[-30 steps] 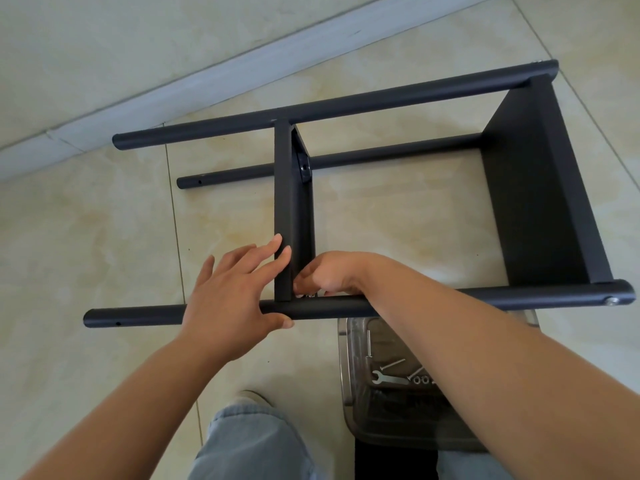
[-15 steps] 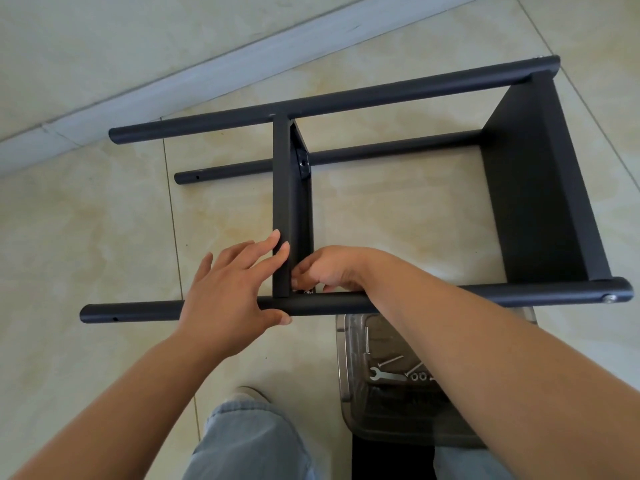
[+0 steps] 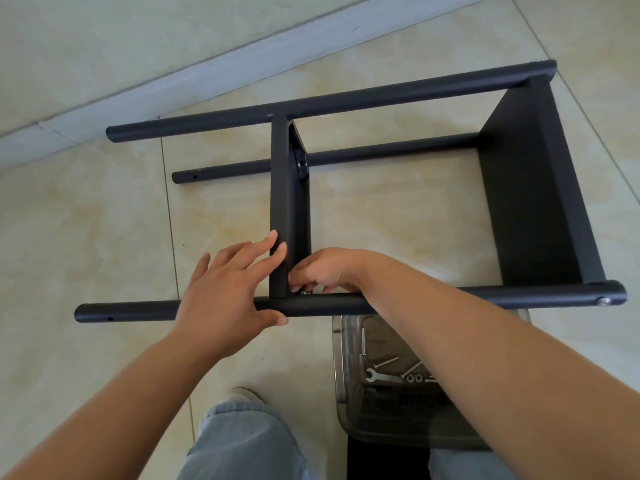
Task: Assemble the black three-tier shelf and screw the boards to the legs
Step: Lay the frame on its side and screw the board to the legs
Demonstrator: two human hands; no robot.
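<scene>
Now our left hand [image 3: 228, 289] lies flat, fingers straight, against the middle board [image 3: 278, 209] and near leg [image 3: 346, 303]; our right hand [image 3: 325, 271] pinches a screw [image 3: 305, 292] there.

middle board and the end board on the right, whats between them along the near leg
In the head view, the right hand and its forearm cross the near leg there; beyond them, only bare floor tile between middle board and end board.

You are indoors on a room floor, most likely in a home: glossy beige floor tiles [image 3: 398, 216] with thin grout lines run up to a pale skirting board [image 3: 214, 74] along the wall. You work straight on the floor, a clear plastic box [image 3: 349, 393] of screws beside your knees.
</scene>
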